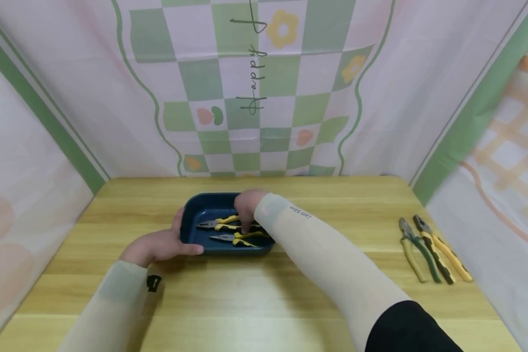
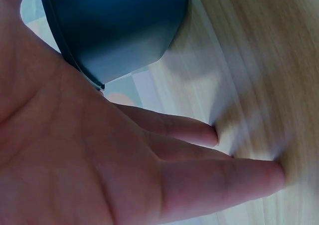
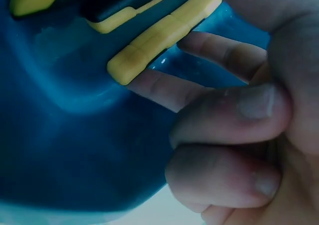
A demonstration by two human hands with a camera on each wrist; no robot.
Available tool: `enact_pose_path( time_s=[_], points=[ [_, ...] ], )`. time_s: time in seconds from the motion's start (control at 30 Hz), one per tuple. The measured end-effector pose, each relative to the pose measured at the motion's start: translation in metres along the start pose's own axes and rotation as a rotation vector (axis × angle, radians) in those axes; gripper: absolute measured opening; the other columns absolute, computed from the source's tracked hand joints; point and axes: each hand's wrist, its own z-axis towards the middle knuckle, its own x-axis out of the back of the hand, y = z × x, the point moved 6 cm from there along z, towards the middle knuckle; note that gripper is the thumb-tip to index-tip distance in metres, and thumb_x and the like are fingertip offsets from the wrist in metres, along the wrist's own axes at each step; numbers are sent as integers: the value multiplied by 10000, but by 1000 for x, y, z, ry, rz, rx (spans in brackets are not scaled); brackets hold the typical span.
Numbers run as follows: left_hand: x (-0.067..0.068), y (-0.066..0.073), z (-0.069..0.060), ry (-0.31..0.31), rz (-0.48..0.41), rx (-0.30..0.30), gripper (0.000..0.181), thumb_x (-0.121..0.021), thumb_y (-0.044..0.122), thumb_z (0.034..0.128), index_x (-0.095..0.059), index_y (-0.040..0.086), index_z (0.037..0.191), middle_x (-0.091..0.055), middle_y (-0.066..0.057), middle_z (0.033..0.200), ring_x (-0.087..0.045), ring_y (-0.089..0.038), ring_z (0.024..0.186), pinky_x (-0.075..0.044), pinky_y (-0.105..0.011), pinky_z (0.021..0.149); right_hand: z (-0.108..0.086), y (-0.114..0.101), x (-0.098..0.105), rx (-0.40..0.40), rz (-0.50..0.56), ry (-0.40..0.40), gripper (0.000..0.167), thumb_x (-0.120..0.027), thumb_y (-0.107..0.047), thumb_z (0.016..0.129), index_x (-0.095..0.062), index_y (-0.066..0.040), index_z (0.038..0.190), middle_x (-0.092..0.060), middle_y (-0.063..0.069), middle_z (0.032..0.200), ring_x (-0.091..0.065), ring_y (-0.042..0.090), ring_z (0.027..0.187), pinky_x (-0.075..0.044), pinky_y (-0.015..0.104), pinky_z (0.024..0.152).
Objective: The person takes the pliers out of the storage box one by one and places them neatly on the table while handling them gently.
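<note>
A dark blue tray holds two yellow-and-black pliers, the upper one and the lower needle-nose one, jaws to the left. My left hand rests against the tray's left end, thumb along the near rim, other fingers straight outside the wall. Reaching in over the right part, my right hand has thumb and fingers at a yellow handle, with two fingers folded in. The thumb's tip is out of the right wrist view.
On the table, to the right, lie green-handled pliers and yellow-and-black pliers side by side. A small black object is by my left wrist. A patterned curtain stands behind the table.
</note>
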Motion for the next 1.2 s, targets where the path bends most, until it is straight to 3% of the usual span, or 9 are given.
enact_pose_path(
  time_s=[0.3, 0.5, 0.7, 0.93, 1.2],
  points=[
    [-2, -3, 1, -5, 9, 21, 1330, -725, 630, 817, 284, 130, 1525, -107, -345, 1578, -364, -476, 1324, -302, -643, 1042, -3, -12, -4, 23, -142, -2, 237, -842, -338, 823, -727, -195, 973, -652, -73, 948, -608, 128, 849, -530, 317, 740],
    [-1, -2, 1, -3, 5, 18, 1329, -724, 625, 821, 288, 124, 1522, -97, -345, 1580, -368, -480, 1324, -299, -645, 1042, 0, -16, -1, 30, -202, -12, 228, -846, -343, 816, -713, -204, 939, -640, -87, 873, -602, 127, 832, -529, 329, 744],
    [-1, -2, 1, -2, 11, 22, 1348, -731, 640, 804, 283, 123, 1524, -122, -348, 1574, -414, -446, 1291, -323, -624, 1034, 8, -13, -2, 17, -205, -56, 234, -840, -390, 808, -713, -232, 927, -642, -100, 895, -601, 130, 868, -525, 338, 777],
    [0, -3, 1, 8, 11, 17, 1341, -732, 632, 809, 281, 123, 1525, -150, -353, 1566, -426, -434, 1276, -319, -621, 1039, 10, -10, 0, 17, -103, -33, 235, -836, -409, 809, -729, -218, 894, -656, -71, 990, -610, 139, 880, -524, 336, 774],
    [0, -1, 3, 4, -1, 4, 1334, -739, 611, 815, 279, 123, 1526, -126, -336, 1579, -415, -436, 1284, -309, -622, 1047, 21, -6, -3, 49, -122, -26, 264, -835, -422, 804, -733, -224, 946, -670, -61, 1099, -621, 147, 929, -528, 337, 789]
  ],
)
